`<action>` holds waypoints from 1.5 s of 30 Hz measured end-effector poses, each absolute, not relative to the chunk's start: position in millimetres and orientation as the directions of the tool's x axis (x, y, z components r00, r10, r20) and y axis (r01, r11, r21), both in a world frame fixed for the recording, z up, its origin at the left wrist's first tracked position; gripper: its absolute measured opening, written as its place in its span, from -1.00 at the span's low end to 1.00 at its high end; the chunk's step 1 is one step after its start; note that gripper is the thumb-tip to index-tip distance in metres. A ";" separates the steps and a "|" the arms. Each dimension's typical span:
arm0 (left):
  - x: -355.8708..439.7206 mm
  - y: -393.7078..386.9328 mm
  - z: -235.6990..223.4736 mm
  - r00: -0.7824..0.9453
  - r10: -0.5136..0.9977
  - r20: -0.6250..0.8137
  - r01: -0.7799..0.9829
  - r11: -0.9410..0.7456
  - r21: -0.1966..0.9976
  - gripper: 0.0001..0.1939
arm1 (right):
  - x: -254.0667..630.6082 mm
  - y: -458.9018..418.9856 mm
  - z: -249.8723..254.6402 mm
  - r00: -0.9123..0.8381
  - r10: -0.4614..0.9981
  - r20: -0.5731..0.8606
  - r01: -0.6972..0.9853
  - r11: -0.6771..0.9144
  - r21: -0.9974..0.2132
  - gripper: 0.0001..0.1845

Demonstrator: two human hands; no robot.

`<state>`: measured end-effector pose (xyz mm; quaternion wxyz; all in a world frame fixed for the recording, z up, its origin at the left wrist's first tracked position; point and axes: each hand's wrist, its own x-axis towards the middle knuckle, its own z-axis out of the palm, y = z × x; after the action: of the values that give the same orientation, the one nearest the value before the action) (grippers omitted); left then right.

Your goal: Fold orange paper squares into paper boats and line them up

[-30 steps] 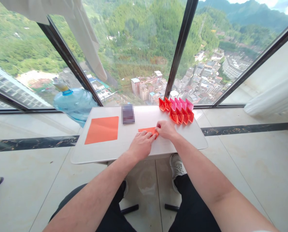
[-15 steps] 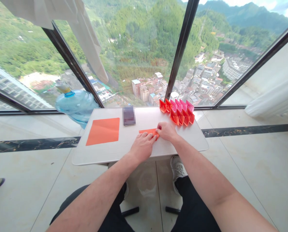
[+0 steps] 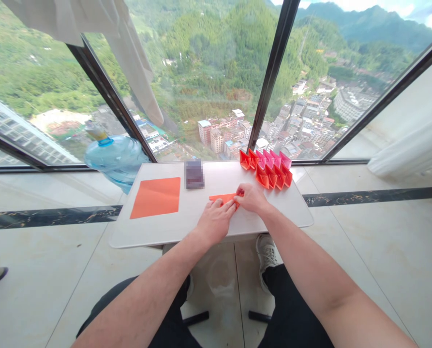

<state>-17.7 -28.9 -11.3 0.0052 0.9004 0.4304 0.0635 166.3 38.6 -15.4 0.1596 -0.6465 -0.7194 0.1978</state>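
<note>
On the white table (image 3: pixel 157 232) lies a folded strip of orange paper (image 3: pixel 225 197), partly hidden under both hands. My left hand (image 3: pixel 216 217) rests on its near edge, fingers stretched out and pressing it down. At the strip's right end, my right hand (image 3: pixel 250 197) pinches the paper between thumb and fingers. Just beyond the right hand stand folded red-orange paper pieces (image 3: pixel 274 178) in a row, with several pink folded pieces (image 3: pixel 273 158) behind them. A flat sheet of orange paper (image 3: pixel 156 198) lies on the left side of the table.
A dark, pixelated rectangular object (image 3: pixel 194 174) sits at the table's back edge. Behind the table's left corner leans a large blue water bottle (image 3: pixel 116 159) by the window. Below the table, a shoe (image 3: pixel 267 251) is on the tiled floor.
Both hands stay on the orange strip. The left hand's fingers have shifted slightly to the right along it, and the right hand keeps its pinch at the end.
</note>
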 end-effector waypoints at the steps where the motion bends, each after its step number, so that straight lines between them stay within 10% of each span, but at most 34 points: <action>1: -17.3 -28.8 -11.3 0.621 0.777 0.109 0.775 -0.629 0.067 -0.43 | 167.7 36.9 -14.7 -0.114 0.993 -0.017 0.868 0.091 -0.487 -0.80; 19: -15.7 -27.7 -6.7 0.609 0.787 0.096 0.779 -0.616 0.116 -0.50 | 188.9 37.3 -16.5 0.221 0.974 -0.044 0.879 -0.218 -0.425 -0.86; 45: -15.0 -27.5 -12.3 0.596 0.796 0.110 0.788 -0.606 0.113 -0.52 | 177.0 17.7 -16.9 -0.169 0.985 0.038 0.902 0.170 -0.396 -0.83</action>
<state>-15.0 -27.5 -12.3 0.0260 0.8929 0.4433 0.0746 177.0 17.7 -16.9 0.1448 -0.6282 -0.7510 0.1424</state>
